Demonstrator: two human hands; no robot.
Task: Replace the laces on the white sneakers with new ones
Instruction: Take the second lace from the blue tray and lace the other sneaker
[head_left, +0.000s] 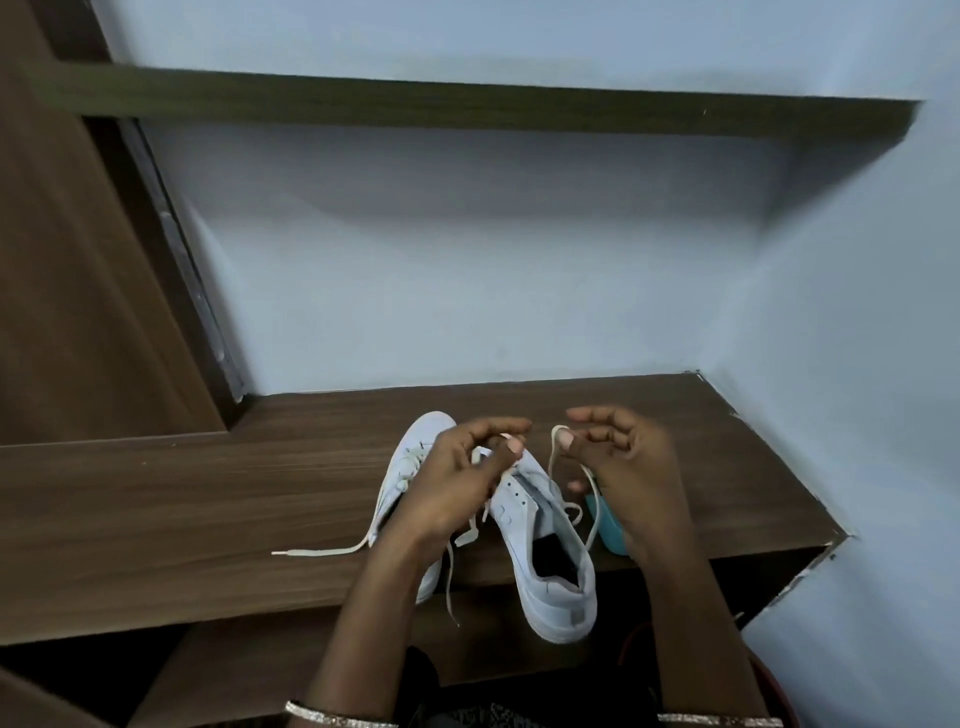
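Two thin bangles (337, 719) come closest, one on each wrist at the bottom edge. Above them the right sneaker (550, 551) stands on the brown table (156, 519) with its toe toward the wall, and its heel sticks out over the front edge. Its cream lace (551, 465) rises to the right hand (618, 457), where it loops over the thumb tip and the fingers are curled in. The left hand (457, 483) pinches a piece of lace near the top eyelets between thumb and forefinger; whether it is the same lace I cannot tell. Partly under that hand lies the left sneaker (415, 462), just beside the other, already laced. One lace end (317, 552) trails left on the table and one strand hangs over the front edge. I count two sneakers and one teal object (608, 525), which lies just right of the right sneaker, half hidden by the right hand. The table top stretches wide to the left of the shoes; on the right it ends at the pale blue wall (467, 312). One upper shelf (467, 104) runs high above, well apart.
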